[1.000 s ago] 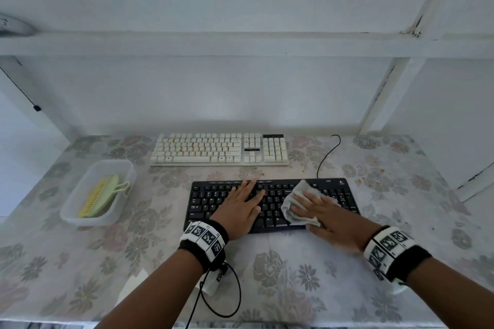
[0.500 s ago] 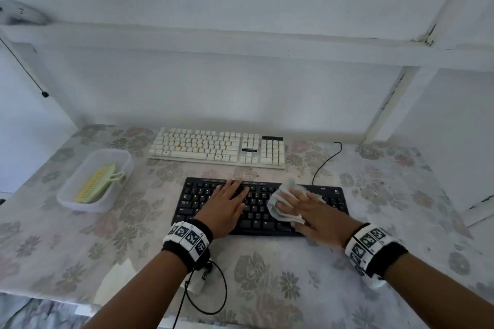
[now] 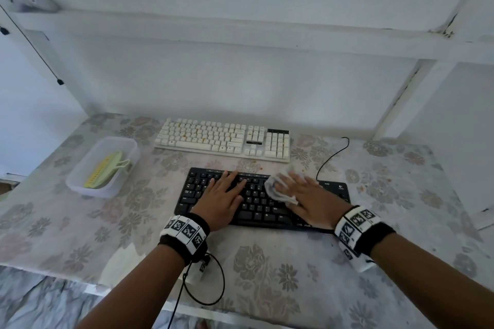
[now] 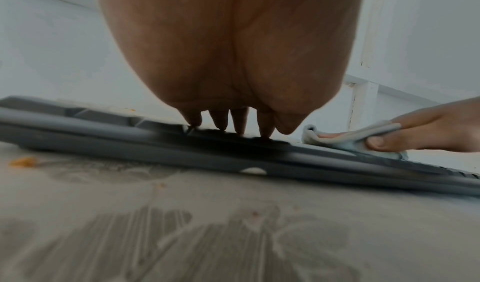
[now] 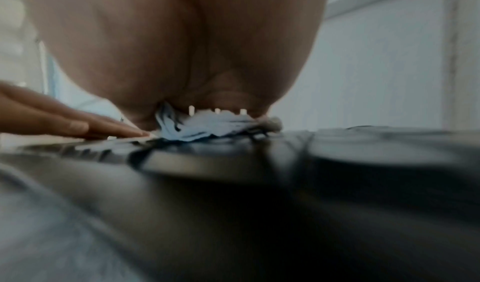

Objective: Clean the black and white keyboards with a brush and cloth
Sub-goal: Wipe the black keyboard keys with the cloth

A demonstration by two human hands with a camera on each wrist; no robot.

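Green brush (image 3: 105, 172) — in tub (image 3: 80, 185), aside

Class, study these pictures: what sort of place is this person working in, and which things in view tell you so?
Probably a home desk nook, not an office: a flower-patterned table cover, plain white walls with a white shelf beam overhead, and two keyboards, one white and one black, laid out for cleaning.

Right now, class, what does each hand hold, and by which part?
The right hand holds the crumpled cloth, thumb pinching its near edge, fingers pressing it onto the black keyboard. The left hand holds nothing; it rests flat on the keys.
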